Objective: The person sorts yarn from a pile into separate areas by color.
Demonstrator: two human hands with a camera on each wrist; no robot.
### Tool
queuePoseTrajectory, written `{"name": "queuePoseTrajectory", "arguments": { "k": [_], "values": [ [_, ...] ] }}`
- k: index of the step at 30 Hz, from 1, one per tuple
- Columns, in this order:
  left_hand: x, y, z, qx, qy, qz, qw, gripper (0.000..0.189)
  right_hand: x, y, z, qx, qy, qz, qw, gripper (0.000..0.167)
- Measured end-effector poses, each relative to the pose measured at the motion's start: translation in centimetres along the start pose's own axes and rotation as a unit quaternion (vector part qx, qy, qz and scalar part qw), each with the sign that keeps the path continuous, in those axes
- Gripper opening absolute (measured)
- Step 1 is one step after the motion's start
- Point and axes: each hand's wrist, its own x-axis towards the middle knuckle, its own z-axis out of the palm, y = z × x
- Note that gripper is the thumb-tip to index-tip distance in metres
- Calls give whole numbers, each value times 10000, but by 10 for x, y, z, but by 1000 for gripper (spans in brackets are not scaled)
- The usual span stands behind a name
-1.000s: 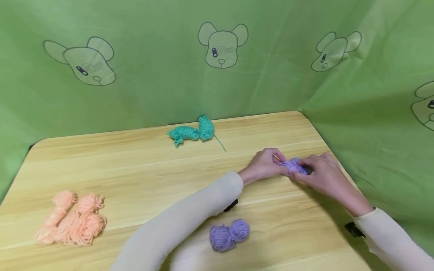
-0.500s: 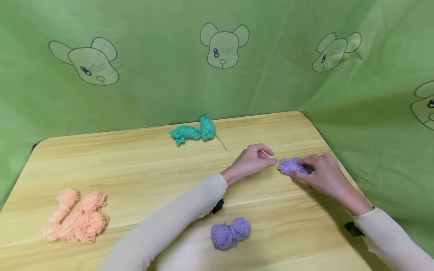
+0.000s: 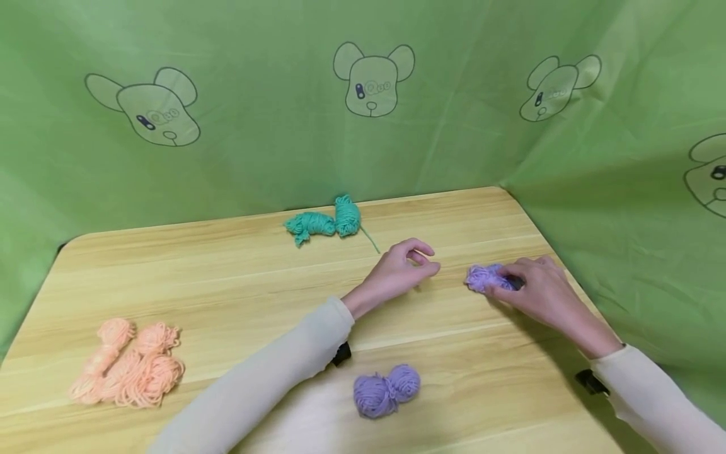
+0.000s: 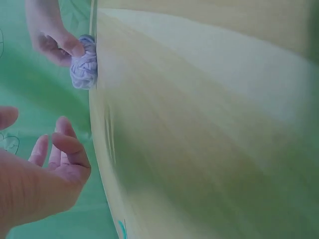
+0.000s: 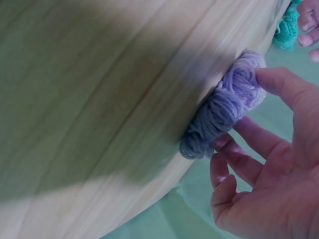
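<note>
A light purple yarn skein lies on the table near its right edge. My right hand grips it, thumb at one side and fingers at the other, as the right wrist view shows on the yarn. To the left of it my left hand hangs above the table, fingers loosely bent and nothing between them. In the left wrist view, the left hand is well apart from the purple skein. A second purple skein, pinched in at its middle, lies near the front.
Two teal skeins lie at the back edge, one with a loose strand trailing right. Several peach skeins are grouped at the left of the wooden table. A green cloth hangs behind and along the right side.
My left hand has let go of the purple skein and moved away to the left. The right hand has stayed in place on the skein.
</note>
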Motion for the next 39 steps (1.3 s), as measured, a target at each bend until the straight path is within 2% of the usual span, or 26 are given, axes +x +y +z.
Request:
{"name": "queuePoseTrajectory", "arguments": {
  "k": [7,14,26,39],
  "values": [
    [-10,-2,-7,-112,-88,-59,9999,41,-1,0,-1,59,17,-4,10000,52],
    [-28,-4,-12,-313,-122,-129,9994,38,1,-1,-2,75,13,-33,10000,53],
    [-52,-15,-25,-284,-96,32,9995,39,-2,-2,-2,41,12,-60,10000,51],
    [-80,-21,-36,-367,112,239,9990,36,-2,-1,1,41,77,-61,9999,51]
  ]
}}
